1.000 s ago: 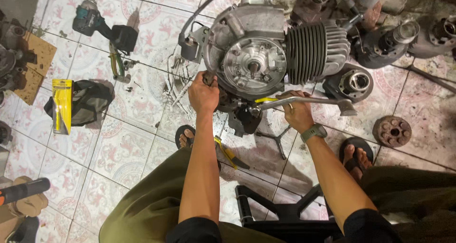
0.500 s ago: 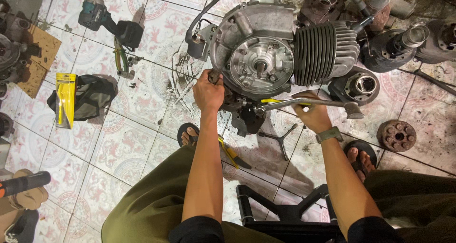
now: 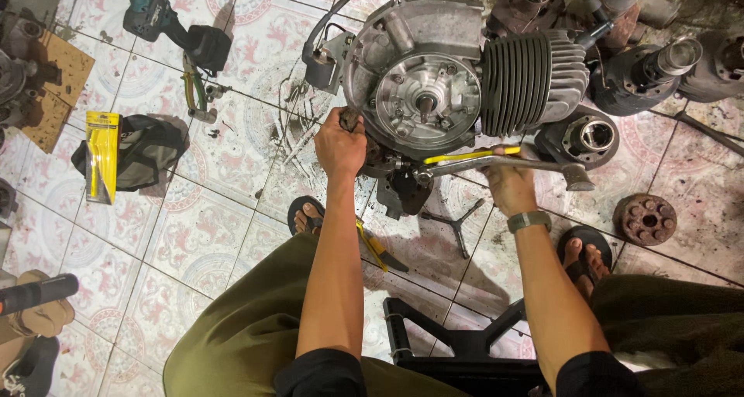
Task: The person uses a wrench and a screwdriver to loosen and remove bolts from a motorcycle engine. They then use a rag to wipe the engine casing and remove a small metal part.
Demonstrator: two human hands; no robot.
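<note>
Gripped tight, the left hand clutched the grey metal engine casing's left edge, while the right hand closed on a long steel wrench with yellow marking beneath the engine, on the patterned tile floor.

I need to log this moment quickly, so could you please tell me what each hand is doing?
Left hand: closed, gripping the lower left edge of the engine.
Right hand: closed on the wrench.

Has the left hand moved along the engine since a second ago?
No. The left hand stays at the lower left edge of the engine, beside the round cover, as before; the whole view shifted together because the camera moved.
</note>
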